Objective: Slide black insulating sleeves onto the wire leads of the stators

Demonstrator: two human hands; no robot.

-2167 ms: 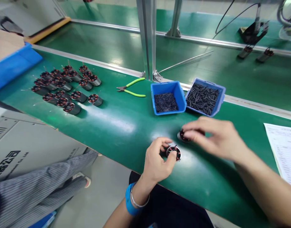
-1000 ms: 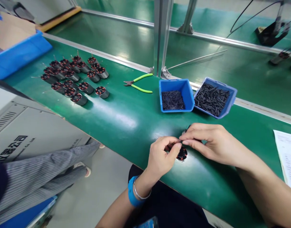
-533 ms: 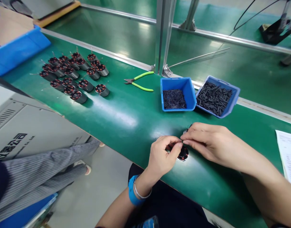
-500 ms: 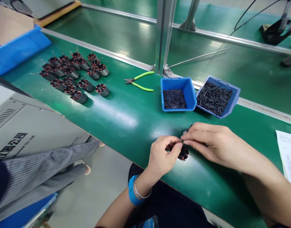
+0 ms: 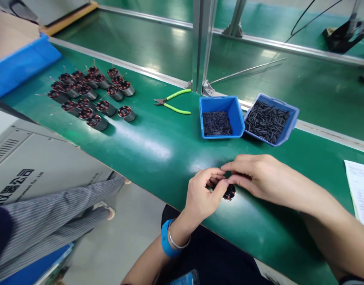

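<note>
Left hand (image 5: pixel 204 194) pinches a small wound stator (image 5: pixel 229 192) at the near edge of the green surface (image 5: pixel 158 146), part sitting at its 3 o'clock under the fingertips; right hand (image 5: pixel 256 178) has thumb and index closed together at the stator's 12 o'clock, but what they nip is too small to tell. Two blue bins (image 5: pixel 222 103) of black sleeves sit at 12 o'clock, well apart. Green-handled cutters (image 5: pixel 172 105) and a cluster of stators (image 5: pixel 91 93) lie off at 10 o'clock.

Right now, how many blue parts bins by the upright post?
2: blue bin right of the cutters, second bin tilted against its right side; both hold small black pieces. Another blue container sits far left.
</note>
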